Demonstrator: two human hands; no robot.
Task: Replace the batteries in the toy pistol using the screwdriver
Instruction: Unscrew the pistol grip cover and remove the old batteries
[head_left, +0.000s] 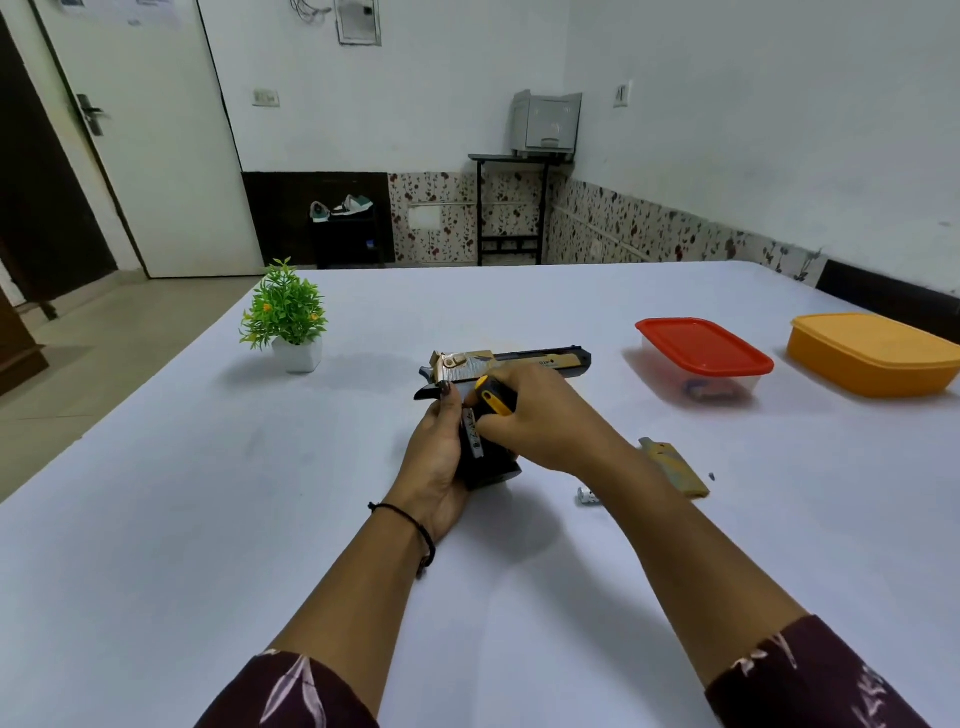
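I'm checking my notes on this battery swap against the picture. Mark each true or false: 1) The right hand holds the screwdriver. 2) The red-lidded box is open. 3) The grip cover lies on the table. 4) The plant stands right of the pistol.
1) True: the right hand holds the screwdriver.
2) False: the red-lidded box is closed.
3) True: the grip cover lies on the table.
4) False: the plant stands left of the pistol.

Maroon patterned sleeves; black wristband
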